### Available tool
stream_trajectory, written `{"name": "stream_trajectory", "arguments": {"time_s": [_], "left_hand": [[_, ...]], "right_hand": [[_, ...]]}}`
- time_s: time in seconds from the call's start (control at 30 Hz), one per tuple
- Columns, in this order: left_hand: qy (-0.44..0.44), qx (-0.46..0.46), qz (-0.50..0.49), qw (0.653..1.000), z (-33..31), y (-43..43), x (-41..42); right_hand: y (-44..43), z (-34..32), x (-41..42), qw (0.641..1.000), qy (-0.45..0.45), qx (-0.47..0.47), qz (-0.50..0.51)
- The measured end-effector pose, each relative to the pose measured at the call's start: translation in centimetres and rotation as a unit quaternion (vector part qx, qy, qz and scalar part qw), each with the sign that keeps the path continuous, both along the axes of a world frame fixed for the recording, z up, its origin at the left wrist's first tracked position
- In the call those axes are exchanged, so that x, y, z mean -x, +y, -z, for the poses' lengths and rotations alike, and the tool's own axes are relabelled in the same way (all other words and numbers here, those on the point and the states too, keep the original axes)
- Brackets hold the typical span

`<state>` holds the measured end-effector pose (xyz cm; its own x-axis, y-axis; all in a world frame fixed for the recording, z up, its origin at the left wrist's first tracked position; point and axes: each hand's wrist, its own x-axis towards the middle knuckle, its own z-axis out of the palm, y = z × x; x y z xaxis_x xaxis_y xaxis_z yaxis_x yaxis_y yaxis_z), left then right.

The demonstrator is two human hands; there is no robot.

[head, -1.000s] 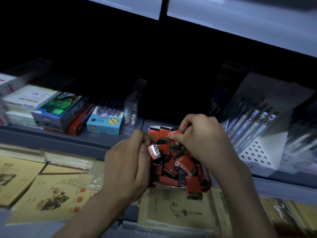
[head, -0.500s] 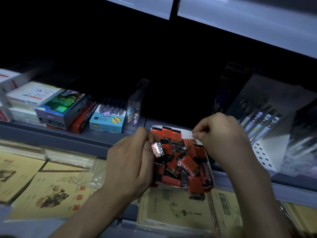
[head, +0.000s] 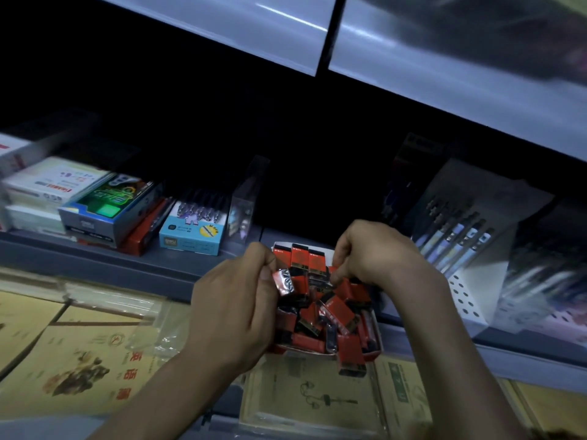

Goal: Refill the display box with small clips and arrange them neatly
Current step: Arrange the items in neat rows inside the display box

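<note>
**Display box (head: 377, 330) heaped with clips, both hands at work on it**

Set on the front lip of the grey shelf (head: 127, 265), with a clear plastic case (head: 244, 211) near its left and a white perforated pen stand (head: 467, 249) just to its right. Filled to the rim with small red-and-black clip packets (head: 336, 309), most of them tumbled at all angles. Along the back wall, three packets (head: 300, 255) standing upright side by side in a row. At the front right corner, one packet (head: 351, 357) hanging out over the rim.

Left hand (head: 235, 309) at the box's left side, fingers curled, pinching a single shiny wrapped packet (head: 284, 282) between thumb and fingertips, just above the heap.

Right hand (head: 378, 252) over the back right of the box, fingers curled downward, tips down at the pile just beside the upright row. Cannot tell whether anything is pinched there, since the fingertips are lost among the packets.

Further left on the same shelf: a light-blue box of pens (head: 190, 233), then a green-and-blue box (head: 108, 208) resting on a red box (head: 143, 236), and white boxes (head: 50, 182) beyond.

Below, on the lower tier, yellowish exercise books (head: 79, 360) in clear sleeves, one lying right under the box's front edge.

Overhead, the pale underside of the next shelf (head: 254, 36). Blurred towards the edges of the view.
</note>
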<state>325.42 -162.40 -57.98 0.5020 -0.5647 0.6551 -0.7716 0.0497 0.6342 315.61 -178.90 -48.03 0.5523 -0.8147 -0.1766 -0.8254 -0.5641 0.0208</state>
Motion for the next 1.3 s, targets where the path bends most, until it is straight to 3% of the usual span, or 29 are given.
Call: {"name": "stream_trajectory", "arguments": {"time_s": [0.4,1.0,1.3], "left_hand": [[0.019,-0.009,-0.011,1.000,-0.1,0.0,0.4],[0.013,-0.005,-0.020,1.000,0.1,0.0,0.5],[0.010,-0.007,-0.022,1.000,0.1,-0.1,0.6]], "right_hand": [[1.5,0.4,0.7,0.997,-0.011,0.069,0.011],[0.7,0.4,0.2,0.997,0.007,0.031,0.075],[0.6,1.1,1.0,0.989,-0.114,-0.059,0.077]]}}
